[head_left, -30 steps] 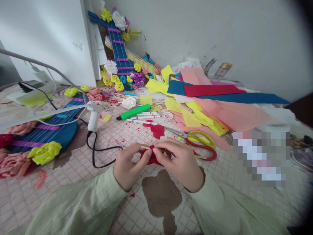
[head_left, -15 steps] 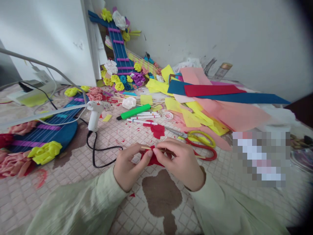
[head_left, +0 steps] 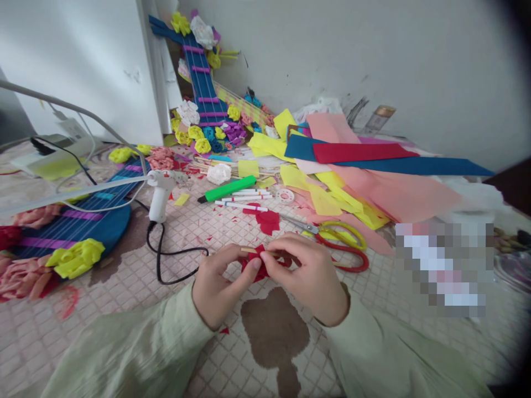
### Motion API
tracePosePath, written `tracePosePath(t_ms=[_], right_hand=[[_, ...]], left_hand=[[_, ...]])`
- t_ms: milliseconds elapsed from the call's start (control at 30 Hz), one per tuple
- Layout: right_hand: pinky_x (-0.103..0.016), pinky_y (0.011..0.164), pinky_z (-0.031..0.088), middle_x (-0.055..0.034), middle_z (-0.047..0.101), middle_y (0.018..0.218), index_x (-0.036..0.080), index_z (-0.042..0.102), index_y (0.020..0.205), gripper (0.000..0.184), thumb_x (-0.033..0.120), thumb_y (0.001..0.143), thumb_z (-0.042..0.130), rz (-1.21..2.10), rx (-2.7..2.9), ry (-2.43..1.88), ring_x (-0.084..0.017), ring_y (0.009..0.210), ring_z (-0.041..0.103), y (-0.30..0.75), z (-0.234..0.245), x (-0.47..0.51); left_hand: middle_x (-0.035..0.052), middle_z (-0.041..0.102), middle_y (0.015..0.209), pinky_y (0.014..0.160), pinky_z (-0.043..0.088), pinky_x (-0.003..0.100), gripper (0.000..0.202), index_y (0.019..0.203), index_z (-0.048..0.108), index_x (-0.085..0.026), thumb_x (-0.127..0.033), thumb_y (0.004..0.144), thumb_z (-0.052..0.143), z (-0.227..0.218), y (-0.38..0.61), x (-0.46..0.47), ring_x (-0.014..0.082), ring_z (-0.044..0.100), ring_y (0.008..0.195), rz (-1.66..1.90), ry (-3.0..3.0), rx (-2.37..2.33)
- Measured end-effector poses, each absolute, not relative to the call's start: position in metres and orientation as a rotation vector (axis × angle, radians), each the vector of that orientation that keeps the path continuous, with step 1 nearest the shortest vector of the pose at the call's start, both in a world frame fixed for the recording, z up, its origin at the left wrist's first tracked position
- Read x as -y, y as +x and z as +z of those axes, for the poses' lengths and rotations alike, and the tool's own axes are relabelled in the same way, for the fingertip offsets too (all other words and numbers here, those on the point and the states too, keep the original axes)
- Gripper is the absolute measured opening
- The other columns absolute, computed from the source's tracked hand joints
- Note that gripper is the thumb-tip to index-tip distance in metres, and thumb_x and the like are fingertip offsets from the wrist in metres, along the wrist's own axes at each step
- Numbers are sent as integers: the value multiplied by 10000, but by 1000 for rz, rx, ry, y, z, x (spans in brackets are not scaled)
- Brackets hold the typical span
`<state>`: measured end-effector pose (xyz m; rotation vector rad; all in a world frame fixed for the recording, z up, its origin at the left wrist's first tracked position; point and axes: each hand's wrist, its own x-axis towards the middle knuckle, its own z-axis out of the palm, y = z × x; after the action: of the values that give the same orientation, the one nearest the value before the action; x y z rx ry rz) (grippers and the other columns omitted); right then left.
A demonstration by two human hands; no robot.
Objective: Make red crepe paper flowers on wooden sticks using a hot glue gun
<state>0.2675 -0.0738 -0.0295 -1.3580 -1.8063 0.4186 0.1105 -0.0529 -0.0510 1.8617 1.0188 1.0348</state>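
A crumpled piece of red paper is pinched between my two hands, low over the table. My left hand is closed, with its thumb and forefinger on the paper's left side. Opposite it, my right hand is closed too, thumb and forefinger meeting at the paper's upper part. A thin wooden stick lies across the paper at the fingertips; its right portion is hidden by my right hand. Red-and-yellow-handled scissors lie just beyond my right hand.
A white glue gun with a black cable stands at left, beside a blue paper guitar bearing paper flowers. A green marker, white pens and a tape roll lie ahead. Paper strips pile up at right.
The red paper has shifted slightly and folded, with more of its edge showing above my fingertips. The stick's tip has moved a little to the right. Both hands stay nearly in place.
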Motion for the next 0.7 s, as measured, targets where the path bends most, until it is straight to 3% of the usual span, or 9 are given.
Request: tracePosePath(t_ms=[700], right_hand=[[-243,604,462,-8,630,713,187,587,708,56,145,745,588,439,1753,-1354,-129,662,576,268,-33,73]], left_hand=[[33,705,691,598,510,243,107,741,661,-149,-220,764,584,-48,112,51,141,633,616,1068,1798,-1070]])
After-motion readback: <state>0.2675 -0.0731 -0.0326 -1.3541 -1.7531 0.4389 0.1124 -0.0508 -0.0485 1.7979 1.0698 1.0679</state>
